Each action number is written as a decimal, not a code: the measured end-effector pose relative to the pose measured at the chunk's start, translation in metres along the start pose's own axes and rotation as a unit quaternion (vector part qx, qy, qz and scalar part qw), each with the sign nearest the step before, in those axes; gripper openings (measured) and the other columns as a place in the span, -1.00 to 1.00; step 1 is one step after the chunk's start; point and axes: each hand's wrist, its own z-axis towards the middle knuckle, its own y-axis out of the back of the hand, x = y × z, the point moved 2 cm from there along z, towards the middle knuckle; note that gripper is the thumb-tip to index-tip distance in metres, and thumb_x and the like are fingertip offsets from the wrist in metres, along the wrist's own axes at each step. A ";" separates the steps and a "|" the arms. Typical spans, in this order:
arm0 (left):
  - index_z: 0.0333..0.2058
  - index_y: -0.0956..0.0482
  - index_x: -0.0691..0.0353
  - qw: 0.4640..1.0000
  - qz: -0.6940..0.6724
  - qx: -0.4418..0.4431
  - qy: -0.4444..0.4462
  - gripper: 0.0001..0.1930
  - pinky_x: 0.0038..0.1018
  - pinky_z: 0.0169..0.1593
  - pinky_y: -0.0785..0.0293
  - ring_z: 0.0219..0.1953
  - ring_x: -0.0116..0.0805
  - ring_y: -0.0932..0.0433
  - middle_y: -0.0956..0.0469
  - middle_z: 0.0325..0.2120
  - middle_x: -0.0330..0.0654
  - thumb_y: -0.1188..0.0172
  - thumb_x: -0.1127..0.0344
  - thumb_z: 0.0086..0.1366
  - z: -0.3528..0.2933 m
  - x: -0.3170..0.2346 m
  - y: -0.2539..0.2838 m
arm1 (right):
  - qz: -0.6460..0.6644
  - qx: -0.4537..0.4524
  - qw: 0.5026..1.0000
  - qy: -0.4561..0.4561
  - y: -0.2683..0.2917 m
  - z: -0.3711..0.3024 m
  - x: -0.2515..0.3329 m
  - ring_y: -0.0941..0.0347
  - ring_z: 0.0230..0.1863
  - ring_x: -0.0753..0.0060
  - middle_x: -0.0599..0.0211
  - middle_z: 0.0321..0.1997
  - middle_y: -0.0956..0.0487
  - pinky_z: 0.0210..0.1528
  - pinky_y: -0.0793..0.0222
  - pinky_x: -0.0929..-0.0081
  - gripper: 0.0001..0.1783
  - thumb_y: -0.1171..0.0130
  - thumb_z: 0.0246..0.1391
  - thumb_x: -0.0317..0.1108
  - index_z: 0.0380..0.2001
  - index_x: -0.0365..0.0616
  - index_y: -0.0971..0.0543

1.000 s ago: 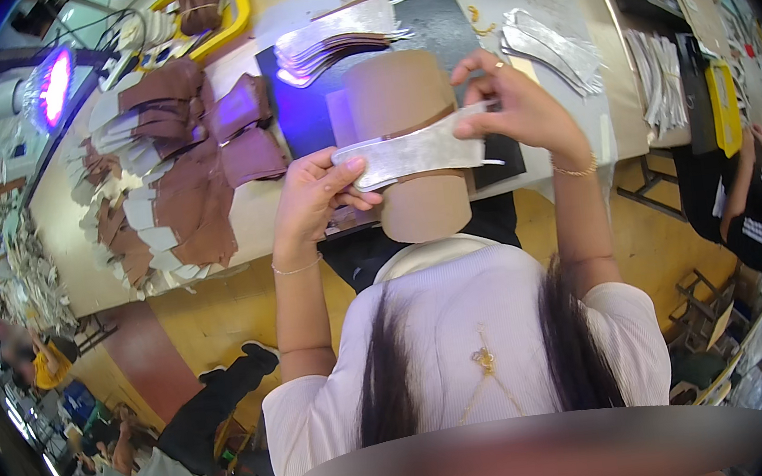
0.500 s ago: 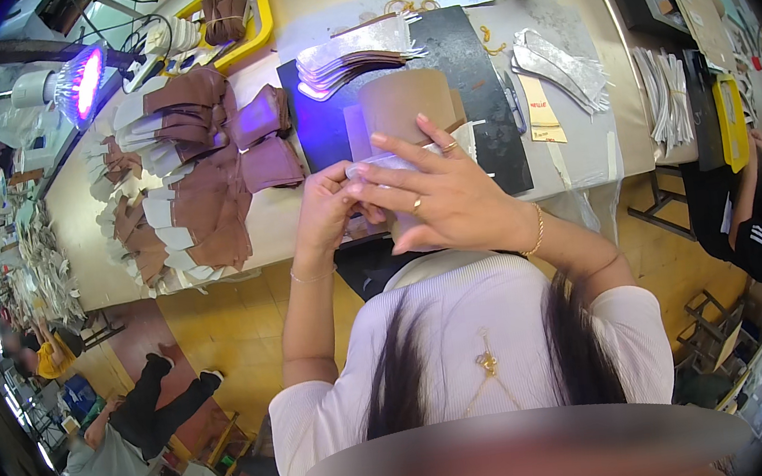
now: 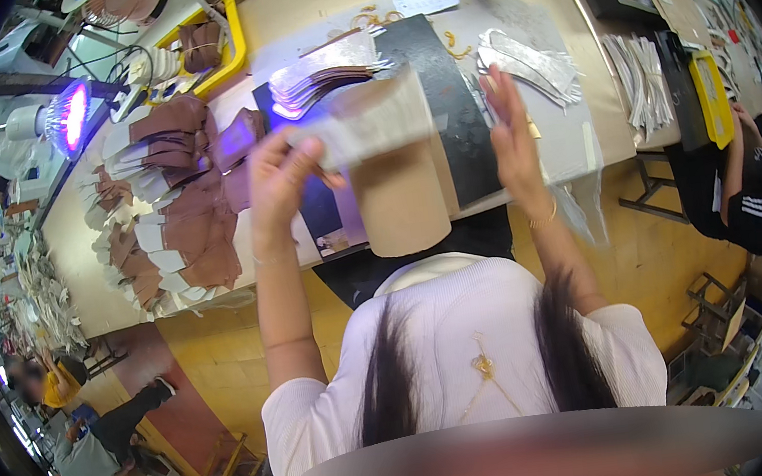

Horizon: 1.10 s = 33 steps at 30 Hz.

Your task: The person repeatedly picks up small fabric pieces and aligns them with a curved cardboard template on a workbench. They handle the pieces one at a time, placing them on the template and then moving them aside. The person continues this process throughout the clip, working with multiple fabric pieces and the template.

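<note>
My left hand [image 3: 279,182] pinches one end of a pale grey, flat curved piece [image 3: 378,125], blurred by motion; whether it is leather or fabric I cannot tell. The piece hangs over a tan, round-ended form [image 3: 401,203] at the front edge of the table and hides part of it. To the right of the form my right hand [image 3: 513,143] is raised, fingers stretched out and nothing in them. Behind the form, a stack of similar pale pieces with brown undersides [image 3: 324,70] lies on a black mat [image 3: 462,125].
Brown cut pieces with pale ends [image 3: 196,226] lie in rows at left, beside a lit lamp [image 3: 71,118]. A yellow tray [image 3: 233,48] stands behind them. More pale pieces [image 3: 531,66] lie at right; a person [image 3: 756,186] sits beyond.
My hands have moved apart. The left has lifted the pale piece up and left; the right has let go and swung right. The whole view has shifted slightly.
</note>
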 end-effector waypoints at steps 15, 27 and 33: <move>-0.05 -0.37 0.37 0.867 0.438 -0.182 0.151 -0.53 -0.53 -0.64 -0.49 -0.70 -0.38 -0.57 -0.56 -0.60 -0.07 -0.38 0.24 0.23 0.094 -0.025 0.069 | -0.577 -0.046 0.813 -0.057 0.117 0.059 -0.102 -0.32 0.23 0.06 0.25 0.20 -0.46 0.25 -0.22 0.06 -0.62 -0.23 0.16 -0.20 0.05 0.02 -0.61; -0.17 -0.63 0.35 0.700 0.398 -0.593 0.013 -0.68 -0.52 -0.38 -0.55 -0.46 -0.40 -0.61 -0.60 -0.44 -0.11 -0.39 0.24 0.20 -0.158 -0.061 0.249 | -0.527 -0.009 0.843 -0.109 0.124 0.071 -0.089 -0.56 -0.34 -0.05 0.16 -0.38 -0.62 -0.26 -0.40 0.11 -0.88 -0.15 0.20 -0.33 -0.23 -0.09 -0.49; -0.09 -0.65 0.33 0.571 0.597 -0.563 0.000 -0.53 -0.36 -0.09 -0.48 -0.26 -0.20 -0.53 -0.53 -0.29 -0.04 -0.46 0.13 0.10 -0.150 -0.026 0.267 | -0.458 -0.106 0.871 -0.139 0.133 0.068 -0.073 -0.62 -0.32 0.18 0.16 -0.34 -0.65 -0.25 -0.45 0.31 -0.81 -0.15 0.26 -0.27 -0.20 -0.16 -0.51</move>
